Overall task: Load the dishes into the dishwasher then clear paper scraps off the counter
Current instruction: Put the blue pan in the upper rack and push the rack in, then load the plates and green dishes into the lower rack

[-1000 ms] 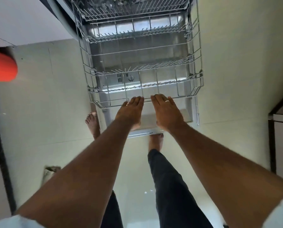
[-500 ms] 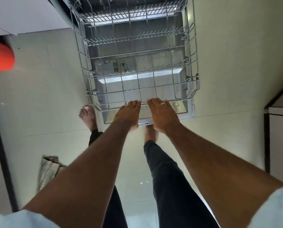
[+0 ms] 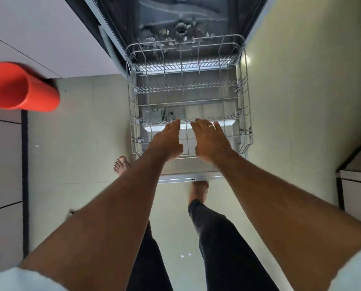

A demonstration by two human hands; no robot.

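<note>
Both hands out over near end of wire rack (image 3: 245, 114), w/ arms at full reach. Left hand (image 3: 167, 141) and right hand (image 3: 211, 141) side by side, palms down, fingers straight and together, holding nothing; ring on right. Whether palms press on front rail or float just above: can't tell.

Rack pulled out over dropped dishwasher door (image 3: 188, 177), long axis running straight away from body toward dark tub (image 3: 175, 19). Lies dead ahead of both hands, centred between them, so neither nearer. Probably a push or pull along that axis next, both hands even so rack doesn't skew on its runners.

Rack: thin grey coated wire, open grid, rows of upright tines across it, no dishes in it. Door liner under it: brushed steel, shiny, w/ detergent cup showing thru wire. Small pale bits at tub floor around centre hub, too blurry to name.

Orange cup (image 3: 22, 87), smooth plastic, round, open end toward camera, on white counter (image 3: 39, 38) at left, well apart from rack and nearer left hand. Likely first thing to load. No paper scraps visible. Floor: pale glossy tile. Bare feet either side of door edge.
</note>
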